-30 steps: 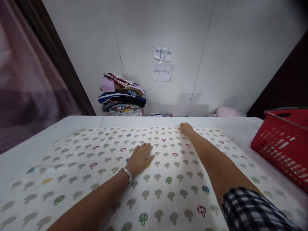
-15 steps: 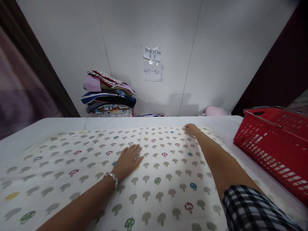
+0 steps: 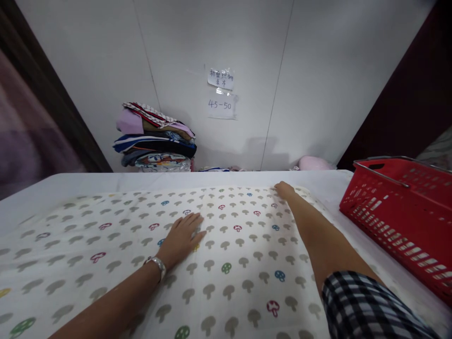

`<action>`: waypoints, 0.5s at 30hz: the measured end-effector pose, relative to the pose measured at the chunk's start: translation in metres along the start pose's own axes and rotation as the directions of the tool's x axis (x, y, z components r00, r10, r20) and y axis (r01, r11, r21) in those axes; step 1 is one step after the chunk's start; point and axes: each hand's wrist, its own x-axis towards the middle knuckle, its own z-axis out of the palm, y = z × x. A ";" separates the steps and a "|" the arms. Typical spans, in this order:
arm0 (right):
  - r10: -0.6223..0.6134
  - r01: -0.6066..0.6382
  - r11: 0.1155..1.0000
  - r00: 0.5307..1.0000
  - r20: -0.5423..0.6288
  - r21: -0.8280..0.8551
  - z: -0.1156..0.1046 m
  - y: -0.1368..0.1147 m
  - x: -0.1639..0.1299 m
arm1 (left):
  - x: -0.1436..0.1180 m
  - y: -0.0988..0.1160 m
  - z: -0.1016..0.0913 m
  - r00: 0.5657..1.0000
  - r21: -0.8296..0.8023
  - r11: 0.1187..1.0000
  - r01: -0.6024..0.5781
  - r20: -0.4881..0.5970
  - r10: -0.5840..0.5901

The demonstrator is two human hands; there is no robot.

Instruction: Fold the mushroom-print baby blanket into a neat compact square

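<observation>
A white tablecloth point(image 3: 254, 263) printed with grey and coloured mushrooms lies spread over the table, with faint wrinkles on its left part. My left hand point(image 3: 183, 238) rests palm down near its middle, fingers outstretched and thumb apart; a silvery bracelet point(image 3: 159, 267) circles that wrist. At the cloth's far edge, toward the right corner, my right hand point(image 3: 285, 190) reaches out and touches the fabric. Its fingers lie close together along the edge, and their tips are partly hidden. No fold of cloth shows between them.
A red plastic basket point(image 3: 395, 216) with a metal handle stands on the right of the white table point(image 3: 328, 181). Behind the table are a stack of folded fabrics point(image 3: 155, 139) and a pink bundle point(image 3: 314, 163). Paper signs point(image 3: 221, 104) hang on the wall point(image 3: 247, 42).
My right hand has slid slightly right along the cloth's far edge. My left hand keeps its place on the fabric. The whole view has shifted a little.
</observation>
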 end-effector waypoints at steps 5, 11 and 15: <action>0.020 -0.020 1.000 0.999 -0.038 -0.001 0.005 0.004 0.001 | 0.000 0.000 0.000 1.000 0.007 1.000 0.007 0.001 -0.007; 0.035 -0.030 0.999 0.984 -0.174 0.031 0.017 -0.007 0.008 | -0.001 0.000 0.000 1.000 -0.015 1.000 -0.004 -0.002 0.004; 0.012 0.003 0.998 0.970 -0.242 0.062 0.017 0.008 0.002 | -0.001 -0.001 0.001 1.000 -0.012 1.000 0.003 -0.002 -0.003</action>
